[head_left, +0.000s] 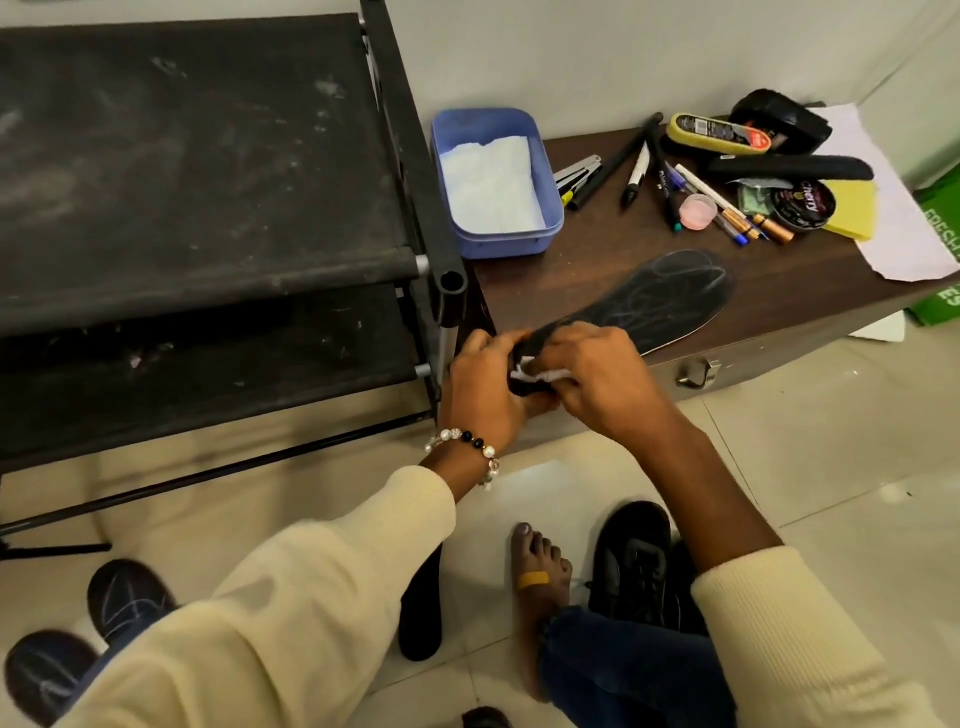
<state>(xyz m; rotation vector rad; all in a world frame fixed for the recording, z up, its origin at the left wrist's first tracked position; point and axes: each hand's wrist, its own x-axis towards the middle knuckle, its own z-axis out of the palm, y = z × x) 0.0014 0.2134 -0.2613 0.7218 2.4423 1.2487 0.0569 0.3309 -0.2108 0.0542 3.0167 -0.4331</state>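
The left hand is gripping the insole by its heel, and the right hand is pinching a white wipe against it. Next, probably stroking toward two o'clock.

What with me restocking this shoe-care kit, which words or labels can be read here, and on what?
"Cherry": on the lid of the round black polish tin.
"FRESH", cut off by the frame: on the green box at the right edge.
Yellow shine sponge label and pens: print too blurred to read.

Blue tub, pens, polish tin
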